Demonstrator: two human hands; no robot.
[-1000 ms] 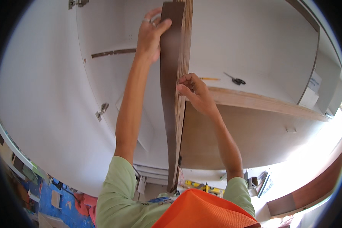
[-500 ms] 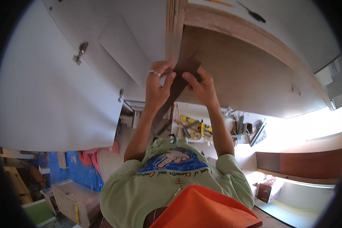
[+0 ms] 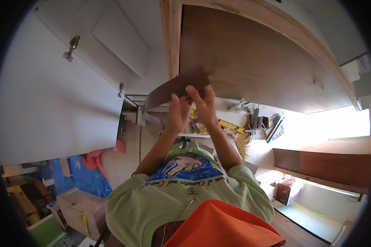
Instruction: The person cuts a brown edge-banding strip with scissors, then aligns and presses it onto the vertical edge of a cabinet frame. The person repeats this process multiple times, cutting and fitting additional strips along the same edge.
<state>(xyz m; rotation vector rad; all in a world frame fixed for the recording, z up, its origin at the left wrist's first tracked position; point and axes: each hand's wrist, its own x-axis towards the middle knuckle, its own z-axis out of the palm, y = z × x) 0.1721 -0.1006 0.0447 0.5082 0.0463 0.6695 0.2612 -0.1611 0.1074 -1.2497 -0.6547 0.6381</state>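
A long, thin brown edging strip (image 3: 171,89) bows between my hands and the gap beside the white cabinet. My right hand (image 3: 205,106) pinches it near its far right end, thumb on the face and fingers behind. Close beside it, my left hand (image 3: 178,115) grips the lower edge, its thumb upright and its other fingers mostly hidden by the strip. The strip is in front of a large brown panel (image 3: 247,57), near the bare wooden edge (image 3: 172,41) on that panel's left side.
White cabinet doors with a metal hinge (image 3: 71,48) stand at the left. Below the panel, a surface holds a yellow spirit level (image 3: 231,125), a brush (image 3: 242,144) and other tools. A wooden box (image 3: 84,210) sits low left, near a blue board (image 3: 86,175).
My hands and the strip have come down and closer to my body. The strip, straighter before, now curves off to the left. My view has shifted, showing more of the tool surface.
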